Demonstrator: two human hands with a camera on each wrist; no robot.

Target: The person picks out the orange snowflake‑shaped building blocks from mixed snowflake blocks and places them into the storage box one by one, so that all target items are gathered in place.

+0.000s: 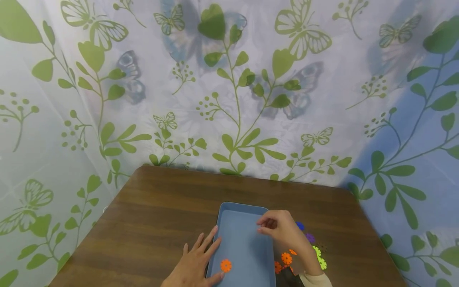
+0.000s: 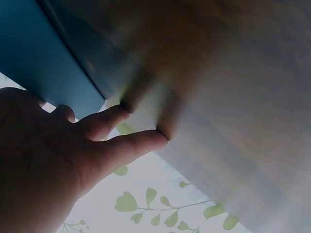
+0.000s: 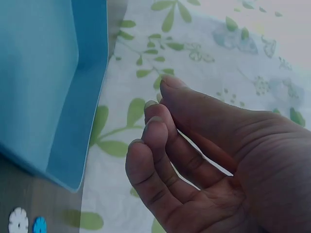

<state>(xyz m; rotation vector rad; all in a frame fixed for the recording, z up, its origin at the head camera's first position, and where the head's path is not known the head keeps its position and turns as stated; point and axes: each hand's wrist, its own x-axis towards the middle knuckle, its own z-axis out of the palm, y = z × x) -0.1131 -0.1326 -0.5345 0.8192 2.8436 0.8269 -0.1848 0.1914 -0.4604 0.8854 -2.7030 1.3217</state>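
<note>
A blue rectangular tray (image 1: pixel 238 231) lies on the table, with one orange flower-shaped disc (image 1: pixel 226 265) inside near its left wall. My left hand (image 1: pixel 196 261) rests at the tray's left side, its fingers spread and straight. In the left wrist view, two fingertips (image 2: pixel 163 135) of this hand reach down to the wooden surface beside the tray. Over the tray's right rim hovers my right hand (image 1: pixel 281 229), fingers loosely bent and thumb apart. Nothing shows between its fingers (image 3: pixel 155 133) in the right wrist view.
Right of the tray lie several loose flower-shaped discs: orange (image 1: pixel 286 258), yellow-green (image 1: pixel 322 263), purple (image 1: pixel 310 238) and blue (image 1: pixel 299 226). My right forearm partly covers them. The brown wooden table (image 1: pixel 172 199) ends at a leaf-patterned curtain (image 1: pixel 229 99) behind.
</note>
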